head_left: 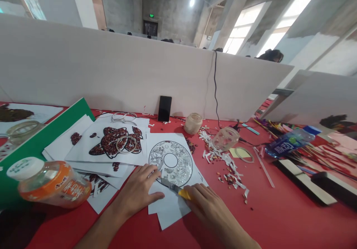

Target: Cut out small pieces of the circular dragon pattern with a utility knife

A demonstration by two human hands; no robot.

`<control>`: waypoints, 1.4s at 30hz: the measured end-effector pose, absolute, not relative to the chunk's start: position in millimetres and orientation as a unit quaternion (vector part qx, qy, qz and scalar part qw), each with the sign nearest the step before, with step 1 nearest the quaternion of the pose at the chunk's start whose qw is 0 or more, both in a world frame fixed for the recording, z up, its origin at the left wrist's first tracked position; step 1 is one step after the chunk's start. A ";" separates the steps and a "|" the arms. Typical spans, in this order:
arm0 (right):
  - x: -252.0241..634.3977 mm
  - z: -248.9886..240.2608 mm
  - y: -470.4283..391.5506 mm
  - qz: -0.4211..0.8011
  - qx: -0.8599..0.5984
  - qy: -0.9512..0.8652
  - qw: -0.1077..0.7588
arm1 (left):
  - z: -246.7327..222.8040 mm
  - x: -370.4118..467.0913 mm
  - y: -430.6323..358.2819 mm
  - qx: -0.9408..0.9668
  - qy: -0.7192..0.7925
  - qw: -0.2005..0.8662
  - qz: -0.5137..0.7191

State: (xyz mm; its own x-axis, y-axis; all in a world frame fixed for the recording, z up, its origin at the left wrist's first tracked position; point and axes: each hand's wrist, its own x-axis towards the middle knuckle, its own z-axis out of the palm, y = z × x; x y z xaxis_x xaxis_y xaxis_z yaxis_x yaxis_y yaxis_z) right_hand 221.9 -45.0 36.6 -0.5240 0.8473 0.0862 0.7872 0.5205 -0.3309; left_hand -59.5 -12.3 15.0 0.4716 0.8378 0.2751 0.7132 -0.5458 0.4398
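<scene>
My right hand (205,202) is wrapped round the yellow handle of a utility knife (184,193). The knife's blade lies over the lower left part of a round patterned drawing (178,167) on a white sheet (178,206). The drawing has a plain circle at its centre and a shiny surface. My left hand (143,187) rests with spread fingers on the sheet's left edge, its fingertips close to the blade tip, holding nothing.
Papers with a seed-covered picture (114,141) lie left, near an orange-labelled jar (55,184). Behind stand a phone (164,108) and a glass jar (193,123). Right are another jar (226,138), paper scraps (223,158), a bottle (291,142) and a white-and-black block (305,182).
</scene>
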 end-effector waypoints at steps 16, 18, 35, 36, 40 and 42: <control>214.4 59.6 -11.6 0.294 -0.591 -0.735 0.155 | 13.2 -61.5 -11.2 0.843 0.459 0.173 0.220; 209.1 66.7 -14.6 0.263 -0.596 -0.743 0.153 | 12.0 -60.4 -11.3 0.844 0.460 0.168 0.218; 203.6 82.3 -23.1 0.193 -0.602 -0.767 0.109 | 9.9 -27.6 -11.6 0.778 0.569 0.143 0.226; 204.4 81.6 -25.8 0.186 -0.593 -0.775 0.112 | 10.4 -28.6 -11.1 0.779 0.567 0.147 0.224; 209.5 72.0 -38.4 0.163 -0.534 -0.820 0.126 | 11.5 -37.1 -8.5 0.790 0.542 0.181 0.224; 211.9 63.8 -44.4 0.128 -0.497 -0.849 0.129 | 11.1 -42.7 -7.8 0.795 0.527 0.198 0.228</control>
